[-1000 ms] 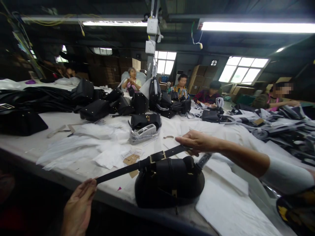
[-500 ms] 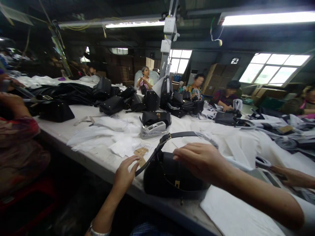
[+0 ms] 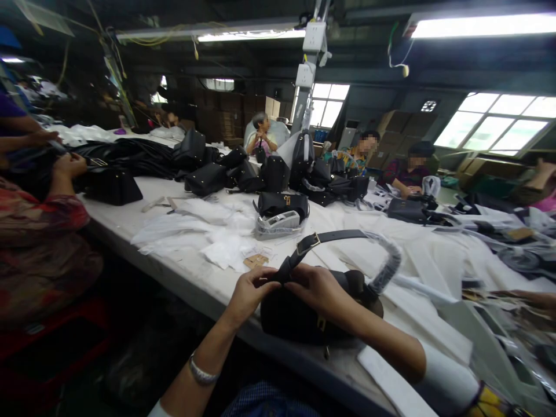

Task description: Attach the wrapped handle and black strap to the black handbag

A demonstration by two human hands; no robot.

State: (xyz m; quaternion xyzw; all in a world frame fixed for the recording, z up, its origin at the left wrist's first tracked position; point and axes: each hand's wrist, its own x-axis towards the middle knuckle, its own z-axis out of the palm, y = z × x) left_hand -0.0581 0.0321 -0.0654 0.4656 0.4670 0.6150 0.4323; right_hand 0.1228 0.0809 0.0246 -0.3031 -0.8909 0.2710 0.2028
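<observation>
A black handbag (image 3: 286,315) with a gold clasp stands upright at the table's near edge. Its strap (image 3: 339,235) arches above it, with a metal buckle on the left part and clear plastic wrap on the right. My left hand (image 3: 249,292) pinches the lower left end of the strap where it meets the bag. From the other side, my right hand (image 3: 319,289) grips the same strap end, its fingertips close to the left ones. My right hand and forearm hide part of the bag's flap and front.
A tape dispenser (image 3: 280,223) sits before another black handbag (image 3: 284,202). Brown paper tags (image 3: 256,260) and white sheets (image 3: 174,223) lie on the table (image 3: 195,284). Several black bags are heaped farther back. A co-worker's patterned sleeve (image 3: 39,226) is at left.
Both hands have come together at the strap's left end and closed on it. My right hand moved left and down from above the flap. The view has shifted slightly.
</observation>
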